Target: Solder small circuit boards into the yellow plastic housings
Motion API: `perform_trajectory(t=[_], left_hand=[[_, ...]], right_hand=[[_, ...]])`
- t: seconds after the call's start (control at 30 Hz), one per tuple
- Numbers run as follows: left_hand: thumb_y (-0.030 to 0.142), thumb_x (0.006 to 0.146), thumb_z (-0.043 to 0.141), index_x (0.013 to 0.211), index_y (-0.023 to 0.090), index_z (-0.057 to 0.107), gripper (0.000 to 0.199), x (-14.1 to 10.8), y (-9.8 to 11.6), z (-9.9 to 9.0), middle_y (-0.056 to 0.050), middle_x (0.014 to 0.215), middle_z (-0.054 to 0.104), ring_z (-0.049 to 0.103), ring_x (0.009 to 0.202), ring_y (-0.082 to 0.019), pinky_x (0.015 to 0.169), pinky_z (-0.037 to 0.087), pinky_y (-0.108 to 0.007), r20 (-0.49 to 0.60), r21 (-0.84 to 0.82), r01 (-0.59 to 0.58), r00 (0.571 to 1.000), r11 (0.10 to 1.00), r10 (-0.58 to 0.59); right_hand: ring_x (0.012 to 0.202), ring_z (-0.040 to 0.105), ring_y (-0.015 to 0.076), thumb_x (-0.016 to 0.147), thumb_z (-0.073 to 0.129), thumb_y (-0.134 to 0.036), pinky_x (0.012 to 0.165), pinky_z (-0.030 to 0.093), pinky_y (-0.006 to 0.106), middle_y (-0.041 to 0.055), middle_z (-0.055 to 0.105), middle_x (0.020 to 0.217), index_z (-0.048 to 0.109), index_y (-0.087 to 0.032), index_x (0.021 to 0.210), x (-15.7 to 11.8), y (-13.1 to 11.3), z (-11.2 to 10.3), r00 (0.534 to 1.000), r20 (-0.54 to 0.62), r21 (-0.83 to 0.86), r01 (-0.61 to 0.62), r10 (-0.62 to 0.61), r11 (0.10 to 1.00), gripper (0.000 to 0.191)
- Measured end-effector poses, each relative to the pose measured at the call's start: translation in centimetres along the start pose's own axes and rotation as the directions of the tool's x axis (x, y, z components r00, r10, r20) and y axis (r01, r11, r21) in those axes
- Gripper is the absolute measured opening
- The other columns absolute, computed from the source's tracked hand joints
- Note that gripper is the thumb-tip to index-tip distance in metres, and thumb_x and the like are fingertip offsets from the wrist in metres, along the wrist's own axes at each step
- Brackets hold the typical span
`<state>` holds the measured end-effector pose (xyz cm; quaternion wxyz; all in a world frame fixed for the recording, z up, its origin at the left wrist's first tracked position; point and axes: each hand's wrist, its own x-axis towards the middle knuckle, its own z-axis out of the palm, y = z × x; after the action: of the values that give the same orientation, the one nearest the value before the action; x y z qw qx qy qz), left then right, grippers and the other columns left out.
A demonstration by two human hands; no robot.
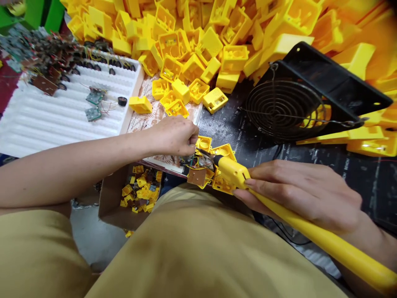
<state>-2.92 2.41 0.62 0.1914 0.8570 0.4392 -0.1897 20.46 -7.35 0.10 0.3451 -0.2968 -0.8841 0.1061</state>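
Observation:
My right hand (pixel 297 192) grips a yellow soldering iron (pixel 297 211) by its long handle, with the metal tip (pixel 206 153) reaching in among coloured wires (pixel 194 162). The wires run from a brown circuit board (pixel 197 177) lying on open yellow plastic housings (pixel 223 153). My left hand (pixel 175 135) hovers just above these housings, its fingers bunched close to the iron's tip. Nothing held shows between those fingers. The soldered joint itself is hidden by the wires and the tip.
A large heap of yellow housings (pixel 186 49) fills the back. A black fan with a wire guard (pixel 285 107) stands at the right, on a black mat (pixel 356 186). At left is a white ridged tray (pixel 71 120) holding circuit boards. A cardboard box (pixel 114 198) of small yellow parts sits below.

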Motion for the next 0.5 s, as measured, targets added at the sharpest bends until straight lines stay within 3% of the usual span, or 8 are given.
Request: perform_trajectory(t=[0.3,0.5], left_hand=[[0.023,0.074,0.059,0.079,0.018,0.073,0.016,0.1,0.0,0.2,-0.001,0.068,0.068,0.057,0.061,-0.013,0.054,0.026,-0.024,-0.023,0.003,0.005,1.000,1.000,-0.005],[0.024,0.074,0.059,0.076,0.019,0.072,0.014,0.1,0.1,0.2,-0.001,0.067,0.066,0.056,0.061,-0.014,0.054,0.027,-0.025,-0.018,0.007,0.004,1.000,1.000,-0.003]], right_hand=[[0.069,0.064,0.0109,0.082,0.074,-0.015,0.066,0.056,0.025,0.0053,0.068,0.076,0.059,-0.014,0.087,-0.2,0.2,-0.1,0.997,0.071,0.031,0.025,-0.027,0.999,0.016],[0.067,0.061,0.0083,0.089,0.068,-0.024,0.062,0.051,0.022,-0.0006,0.064,0.076,0.058,-0.022,0.087,-1.0,-0.1,-1.5,0.985,0.016,-0.050,-0.169,0.170,0.984,0.011]])
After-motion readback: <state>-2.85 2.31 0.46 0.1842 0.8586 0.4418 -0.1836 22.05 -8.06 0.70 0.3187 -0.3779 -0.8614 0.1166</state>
